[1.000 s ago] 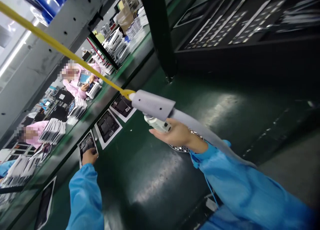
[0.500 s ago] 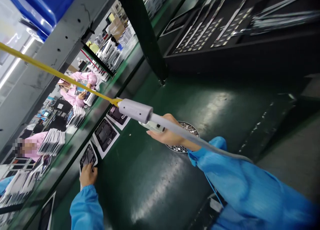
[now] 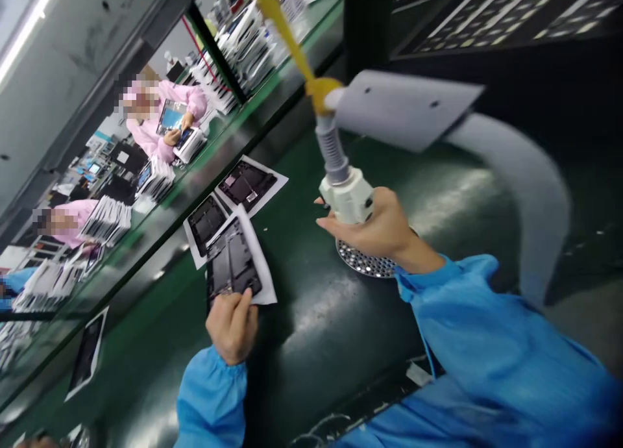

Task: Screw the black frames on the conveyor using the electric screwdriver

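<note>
My left hand point(image 3: 232, 324) is closed on the near edge of a black tablet housing point(image 3: 228, 256), which lies on a white sheet point(image 3: 260, 266) and is tilted above the bench. My right hand point(image 3: 384, 237) is wrapped round a white corded hand tool point(image 3: 348, 198); its lower end is hidden. A ribbed grey cable sleeve point(image 3: 331, 150) rises from the tool to a yellow hanging cord point(image 3: 287, 36) and a grey sleeved cable point(image 3: 530, 175). Behind and below my right hand, a round perforated metal disc point(image 3: 365, 263) rests on the green bench.
Two more black housings on white sheets point(image 3: 248, 182) lie beyond my left hand, another point(image 3: 87, 350) at left. A black tray point(image 3: 487, 26) with strips stands at upper right. Beyond a green post point(image 3: 214, 52), people in pink sit by stacked white-edged parts point(image 3: 109, 221).
My left hand has moved right with the tablet housing, bringing it in front of the other two. My right hand still grips the tool; the yellow cord and grey cable have swung.
</note>
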A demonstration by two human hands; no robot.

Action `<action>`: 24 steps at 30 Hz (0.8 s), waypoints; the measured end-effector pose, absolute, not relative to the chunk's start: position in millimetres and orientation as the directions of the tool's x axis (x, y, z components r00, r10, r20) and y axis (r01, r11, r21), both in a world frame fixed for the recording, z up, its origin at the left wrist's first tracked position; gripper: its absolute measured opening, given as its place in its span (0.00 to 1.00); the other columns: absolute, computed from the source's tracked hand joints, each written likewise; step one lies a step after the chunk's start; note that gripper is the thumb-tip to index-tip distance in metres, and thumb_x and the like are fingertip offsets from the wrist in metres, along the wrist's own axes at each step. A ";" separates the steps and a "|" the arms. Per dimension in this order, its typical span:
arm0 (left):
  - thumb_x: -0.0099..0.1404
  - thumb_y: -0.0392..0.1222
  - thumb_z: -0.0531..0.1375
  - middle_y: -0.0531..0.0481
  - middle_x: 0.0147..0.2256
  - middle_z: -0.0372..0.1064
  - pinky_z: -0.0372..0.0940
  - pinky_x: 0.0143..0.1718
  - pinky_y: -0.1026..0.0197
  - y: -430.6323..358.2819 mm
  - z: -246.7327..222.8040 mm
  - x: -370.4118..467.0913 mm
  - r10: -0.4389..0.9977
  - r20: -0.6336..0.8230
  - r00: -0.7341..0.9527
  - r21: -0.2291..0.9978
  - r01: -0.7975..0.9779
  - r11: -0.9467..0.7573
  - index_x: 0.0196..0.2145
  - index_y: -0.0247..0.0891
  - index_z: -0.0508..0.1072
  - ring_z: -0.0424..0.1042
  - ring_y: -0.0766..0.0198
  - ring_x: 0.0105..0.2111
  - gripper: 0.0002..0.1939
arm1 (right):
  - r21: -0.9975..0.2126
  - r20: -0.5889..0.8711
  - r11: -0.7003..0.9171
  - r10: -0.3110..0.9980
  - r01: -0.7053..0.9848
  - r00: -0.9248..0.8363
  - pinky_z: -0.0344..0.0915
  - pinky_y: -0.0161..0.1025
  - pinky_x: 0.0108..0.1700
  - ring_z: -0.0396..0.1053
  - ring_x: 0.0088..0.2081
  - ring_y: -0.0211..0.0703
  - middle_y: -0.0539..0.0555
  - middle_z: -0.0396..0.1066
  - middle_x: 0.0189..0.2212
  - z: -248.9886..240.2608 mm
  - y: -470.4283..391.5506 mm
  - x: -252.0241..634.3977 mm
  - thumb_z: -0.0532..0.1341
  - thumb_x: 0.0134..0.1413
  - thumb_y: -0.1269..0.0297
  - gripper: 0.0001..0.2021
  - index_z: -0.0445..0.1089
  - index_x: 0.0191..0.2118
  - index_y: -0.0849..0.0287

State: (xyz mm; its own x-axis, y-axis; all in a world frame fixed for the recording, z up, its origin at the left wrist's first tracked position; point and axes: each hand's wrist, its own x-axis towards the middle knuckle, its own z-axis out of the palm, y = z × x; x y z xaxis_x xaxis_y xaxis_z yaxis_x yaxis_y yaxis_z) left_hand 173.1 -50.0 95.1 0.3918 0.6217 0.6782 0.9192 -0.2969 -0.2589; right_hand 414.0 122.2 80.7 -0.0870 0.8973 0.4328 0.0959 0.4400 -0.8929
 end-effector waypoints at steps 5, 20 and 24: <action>0.63 0.31 0.59 0.47 0.30 0.71 0.63 0.29 0.62 -35.3 69.1 227.7 0.668 0.620 0.411 -0.163 0.901 -0.402 0.42 0.35 0.72 0.68 0.65 0.28 0.09 | -0.885 0.460 0.460 0.888 0.075 -0.015 0.66 0.40 0.27 0.69 0.23 0.41 0.51 0.72 0.20 78.0 121.9 413.4 0.67 0.38 0.65 0.06 0.71 0.22 0.61; 0.65 0.43 0.61 0.45 0.40 0.73 0.69 0.43 0.57 -26.8 48.6 207.7 0.958 0.282 -0.057 0.297 0.954 -0.031 0.42 0.37 0.76 0.71 0.59 0.41 0.10 | -0.861 0.507 0.506 0.862 0.050 0.013 0.70 0.43 0.29 0.73 0.26 0.46 0.53 0.75 0.23 76.4 120.9 413.9 0.68 0.36 0.70 0.06 0.77 0.27 0.63; 0.58 0.39 0.66 0.46 0.39 0.73 0.68 0.44 0.55 -15.1 51.8 206.1 0.990 0.132 -0.045 0.335 0.942 -0.001 0.36 0.37 0.77 0.71 0.57 0.41 0.07 | -0.869 0.492 0.491 0.870 0.060 0.010 0.71 0.44 0.30 0.73 0.27 0.46 0.53 0.75 0.23 77.3 120.0 414.1 0.68 0.36 0.70 0.06 0.76 0.27 0.62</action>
State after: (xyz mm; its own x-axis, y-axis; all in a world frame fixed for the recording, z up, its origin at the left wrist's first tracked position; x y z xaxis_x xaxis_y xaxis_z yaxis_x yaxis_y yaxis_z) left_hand 206.1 -15.1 51.8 -0.0455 0.9903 0.1315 0.9423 -0.0012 0.3349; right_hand 414.1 120.0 77.3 0.0098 0.8705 0.4921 0.0598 0.4908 -0.8692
